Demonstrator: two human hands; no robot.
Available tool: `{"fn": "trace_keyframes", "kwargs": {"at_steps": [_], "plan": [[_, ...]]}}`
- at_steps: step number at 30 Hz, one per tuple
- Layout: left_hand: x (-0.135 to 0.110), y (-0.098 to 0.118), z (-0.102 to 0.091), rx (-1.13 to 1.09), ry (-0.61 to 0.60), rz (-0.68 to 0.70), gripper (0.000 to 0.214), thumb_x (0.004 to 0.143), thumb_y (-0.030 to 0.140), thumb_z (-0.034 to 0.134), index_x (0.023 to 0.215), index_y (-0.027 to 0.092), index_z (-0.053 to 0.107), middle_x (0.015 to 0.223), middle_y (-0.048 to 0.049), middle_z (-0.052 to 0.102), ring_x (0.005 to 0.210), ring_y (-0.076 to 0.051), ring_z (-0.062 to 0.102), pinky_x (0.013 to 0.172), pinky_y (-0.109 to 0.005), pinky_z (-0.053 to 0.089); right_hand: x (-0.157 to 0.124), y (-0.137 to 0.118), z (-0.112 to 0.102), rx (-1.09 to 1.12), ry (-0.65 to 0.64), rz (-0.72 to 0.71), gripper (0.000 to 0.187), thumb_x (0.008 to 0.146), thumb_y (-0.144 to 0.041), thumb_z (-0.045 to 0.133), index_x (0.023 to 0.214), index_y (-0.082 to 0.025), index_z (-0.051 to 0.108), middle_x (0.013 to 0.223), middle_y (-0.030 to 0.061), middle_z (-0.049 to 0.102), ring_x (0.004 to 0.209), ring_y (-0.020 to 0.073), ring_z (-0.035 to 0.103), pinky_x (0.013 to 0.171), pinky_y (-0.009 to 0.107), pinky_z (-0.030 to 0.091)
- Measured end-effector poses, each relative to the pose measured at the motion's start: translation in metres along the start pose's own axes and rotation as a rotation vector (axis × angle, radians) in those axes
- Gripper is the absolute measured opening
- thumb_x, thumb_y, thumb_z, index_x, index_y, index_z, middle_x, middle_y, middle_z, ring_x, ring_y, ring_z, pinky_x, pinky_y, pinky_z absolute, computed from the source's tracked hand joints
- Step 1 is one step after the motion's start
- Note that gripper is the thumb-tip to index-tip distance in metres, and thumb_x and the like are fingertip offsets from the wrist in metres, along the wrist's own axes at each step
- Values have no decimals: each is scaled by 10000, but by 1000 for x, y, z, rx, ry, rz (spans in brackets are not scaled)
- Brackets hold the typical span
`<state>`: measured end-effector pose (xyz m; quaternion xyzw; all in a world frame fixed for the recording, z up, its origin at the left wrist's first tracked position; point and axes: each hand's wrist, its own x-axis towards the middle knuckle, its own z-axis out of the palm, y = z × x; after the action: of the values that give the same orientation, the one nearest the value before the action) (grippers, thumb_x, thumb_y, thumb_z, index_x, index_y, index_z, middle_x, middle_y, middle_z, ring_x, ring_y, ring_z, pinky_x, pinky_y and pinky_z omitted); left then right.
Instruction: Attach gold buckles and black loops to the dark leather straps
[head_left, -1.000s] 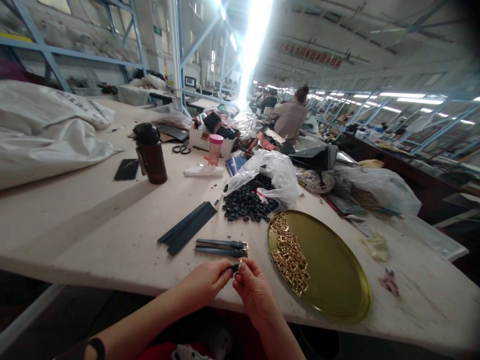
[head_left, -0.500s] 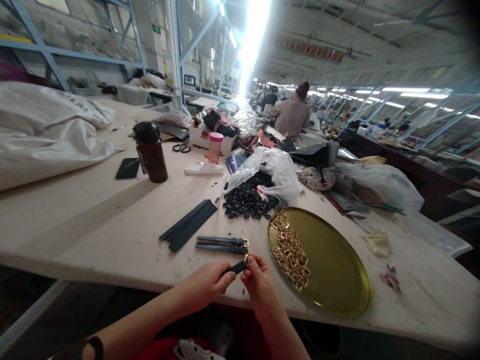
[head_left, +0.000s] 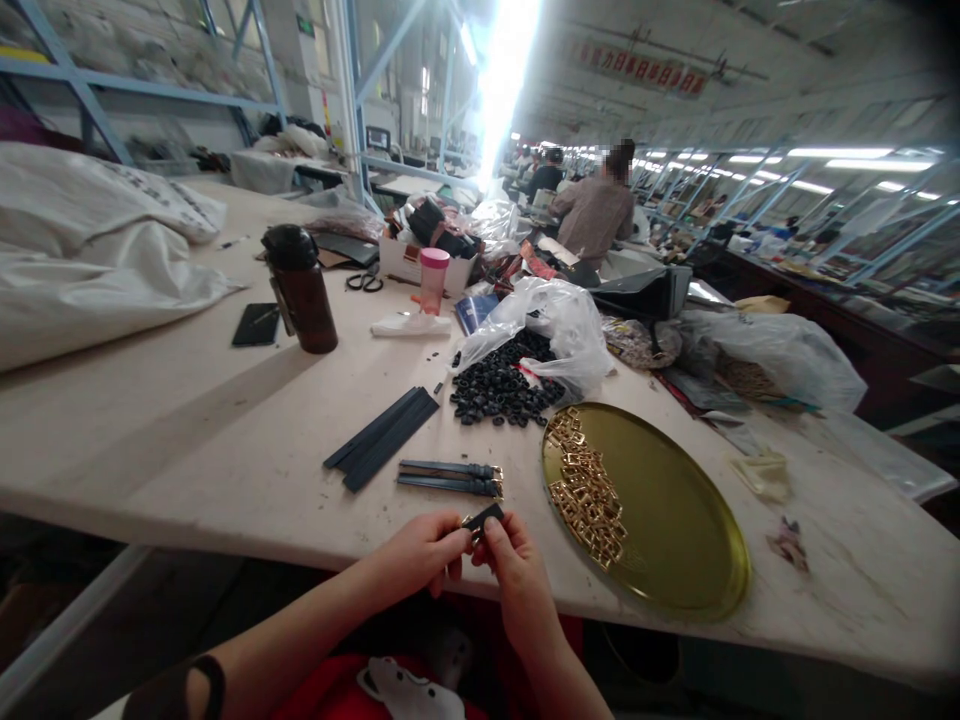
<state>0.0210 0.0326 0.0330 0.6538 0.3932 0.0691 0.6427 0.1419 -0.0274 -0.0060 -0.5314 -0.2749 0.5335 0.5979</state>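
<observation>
Dark strap (head_left: 490,517) pinched between two hands at the counter's near edge

The person's left hand (head_left: 429,550) grasps the strap from one side, thumb and fingers closed about the end where a gold buckle (head_left: 475,536) shows. The right hand (head_left: 516,560) pinches the same short piece from the other side, its thumb pressed on top. The fingers hide part of the strap, so how the buckle sits on it cannot be made out.

Just beyond the hands, two buckled straps (head_left: 448,478) lie side by side on the counter (head_left: 247,440), their gold ends pointing right. Farther back and to the left is an overlapping stack of flat dark strips (head_left: 384,438), set at a slant. Behind the buckled straps, a heap of small black loops (head_left: 499,392) spills from a clear plastic bag (head_left: 574,325).

To the right of the hands stands a round gold-coloured tray (head_left: 679,520), with loose gold buckles (head_left: 586,490) piled along its left side. Toward the back left, a dark brown bottle (head_left: 304,300) stands upright beside a phone (head_left: 256,325). Black scissors (head_left: 364,282) and a pink-lidded cup (head_left: 433,283) are near a box (head_left: 397,262) full of materials.
</observation>
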Motion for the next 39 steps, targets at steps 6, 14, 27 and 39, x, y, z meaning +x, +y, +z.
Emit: {"fn": "trace_keyframes", "kwargs": {"at_steps": [6,14,27,39], "plan": [[0,-3,4,-71,15,19,358,792,452,377,772,122,514,611,22,512,381,-52,392,382,-175,293,0,-3,-3,-43,12,-31,269,754,-431,559,741,-170,494,562,-43,493,530,85,435,539,216,368],[0,-7,10,-72,106,-3,338,783,443,379,731,127,488,572,22,489,395,-67,369,383,-189,279,2,2,-5,-9,27,-16,263,761,-420,557,749,-165,493,564,-51,492,525,71,430,528,199,365],[4,-16,14,-36,143,8,315,799,430,358,627,168,392,502,50,383,430,-76,322,410,-201,240,6,3,-9,-145,-4,-24,207,655,-268,644,728,-178,473,643,-42,527,611,100,463,581,224,370],[6,-17,11,231,189,59,256,802,331,342,615,164,392,574,30,411,559,-106,383,518,-230,262,6,0,-10,-519,95,-184,138,677,-270,603,659,-189,493,612,-29,488,602,119,434,589,252,336]]}}
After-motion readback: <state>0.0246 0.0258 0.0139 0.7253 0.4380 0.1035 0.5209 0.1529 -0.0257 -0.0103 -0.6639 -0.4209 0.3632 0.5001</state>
